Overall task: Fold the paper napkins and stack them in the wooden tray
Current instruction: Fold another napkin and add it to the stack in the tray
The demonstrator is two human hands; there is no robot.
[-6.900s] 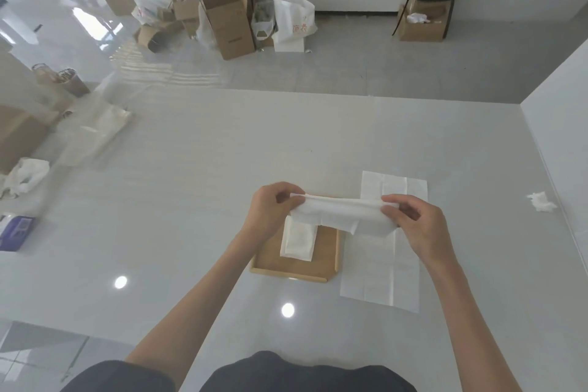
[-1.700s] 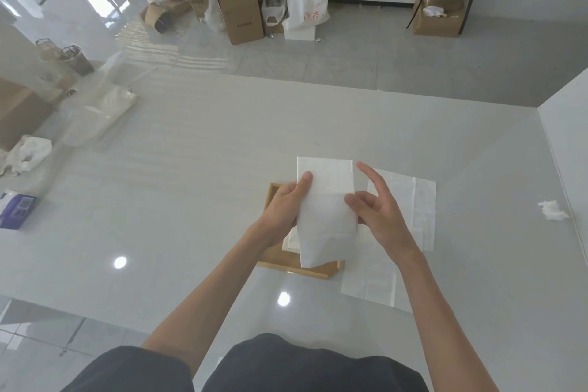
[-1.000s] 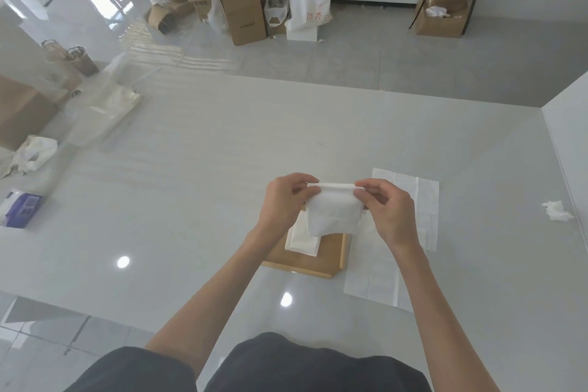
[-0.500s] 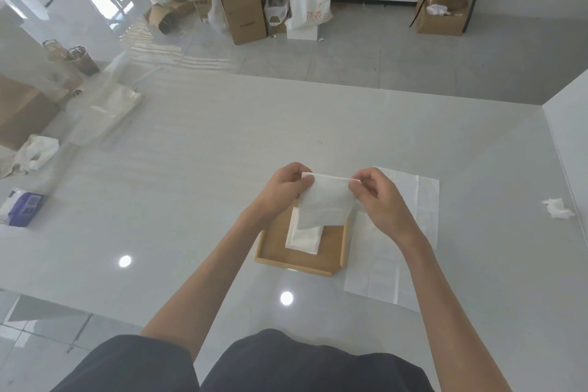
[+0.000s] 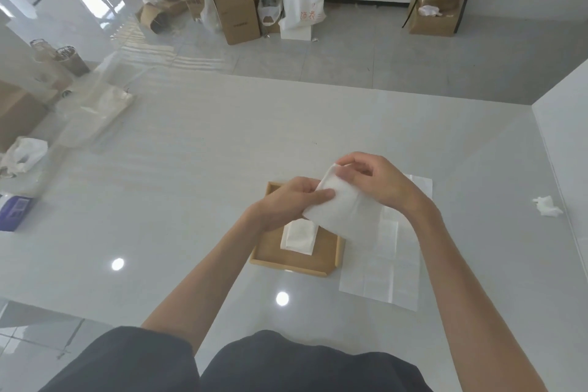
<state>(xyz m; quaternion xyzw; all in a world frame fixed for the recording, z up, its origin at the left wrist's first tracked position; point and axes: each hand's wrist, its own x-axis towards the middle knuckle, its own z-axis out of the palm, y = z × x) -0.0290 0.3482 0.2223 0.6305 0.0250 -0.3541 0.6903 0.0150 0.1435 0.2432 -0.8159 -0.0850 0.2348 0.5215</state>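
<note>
Above the wooden tray (image 5: 324, 256), you're now holding the folded napkin (image 5: 345, 213) tilted vs. hanging square 0.5 s ago, so it's approx. ready to stack, w/ left hand (image 5: 288, 204) and right hand (image 5: 374, 181) both pinching its upper edge, napkin hanging below each grip.

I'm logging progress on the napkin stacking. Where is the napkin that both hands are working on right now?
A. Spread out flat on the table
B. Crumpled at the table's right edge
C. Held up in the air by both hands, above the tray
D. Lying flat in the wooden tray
C: the left hand and right hand pinch the folded napkin in the air above the wooden tray, which already holds another folded napkin.
</note>
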